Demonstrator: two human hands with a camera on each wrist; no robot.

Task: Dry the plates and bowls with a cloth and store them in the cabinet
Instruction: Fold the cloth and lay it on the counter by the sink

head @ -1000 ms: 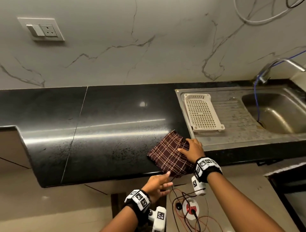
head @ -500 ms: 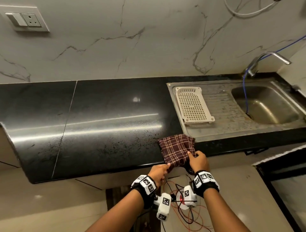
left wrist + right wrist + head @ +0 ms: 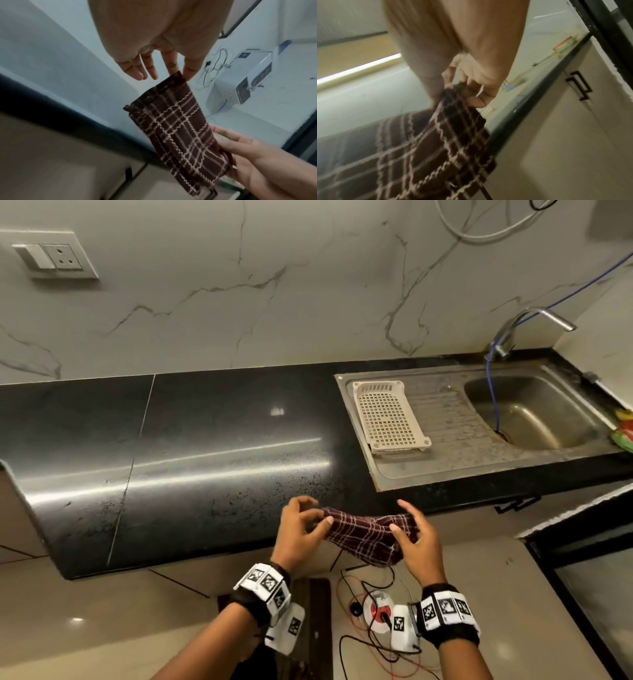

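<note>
A brown plaid cloth (image 3: 368, 534) hangs in the air just in front of the black countertop's (image 3: 205, 460) front edge, stretched between both hands. My left hand (image 3: 320, 517) pinches its left corner between thumb and forefinger, the other fingers spread; the left wrist view shows that pinch on the cloth (image 3: 180, 128). My right hand (image 3: 400, 518) grips the right end, fingers curled into the bunched cloth (image 3: 428, 148) in the right wrist view. No plates or bowls are in view. A cabinet door with a black handle (image 3: 578, 86) sits under the counter at the right.
An empty beige plastic drying basket (image 3: 388, 416) lies on the steel drainboard beside the sink (image 3: 534, 412), with a tap (image 3: 534, 320) and blue hose (image 3: 493, 392). Cables and a round power socket (image 3: 378, 609) lie on the floor below my hands.
The cloth has come off the countertop. Both hands drew it back over the front edge and now hold it spread between them in the air.
</note>
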